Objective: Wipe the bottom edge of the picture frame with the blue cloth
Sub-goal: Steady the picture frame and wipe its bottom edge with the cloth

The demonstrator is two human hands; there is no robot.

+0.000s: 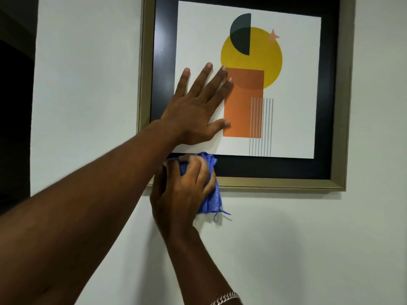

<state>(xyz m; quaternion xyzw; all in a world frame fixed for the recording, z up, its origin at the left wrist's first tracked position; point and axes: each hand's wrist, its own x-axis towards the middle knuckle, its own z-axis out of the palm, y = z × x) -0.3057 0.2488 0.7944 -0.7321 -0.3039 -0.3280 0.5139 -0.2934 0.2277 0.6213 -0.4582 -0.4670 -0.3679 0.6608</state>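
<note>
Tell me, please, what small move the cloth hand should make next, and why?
Probably slide the right hand and blue cloth rightward along the frame's bottom edge: they sit at its left corner, while the left hand steadies the picture.

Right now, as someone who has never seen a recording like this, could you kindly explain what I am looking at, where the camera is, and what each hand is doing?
There is no machine here: a person works with two bare hands, and the single picture comes from a wide-angle camera worn on the head, looking forward at the hands. In front is a pale wall with a gold-edged picture frame hanging on it; the print shows a yellow circle, a dark half-circle and an orange rectangle. The left hand lies flat and open on the picture's face, seemingly to steady it. The right hand, with a chain bracelet on its wrist, is closed around a bunched blue cloth and presses it against the bottom edge of the frame near its left corner. Part of the cloth hangs below the frame.
</note>
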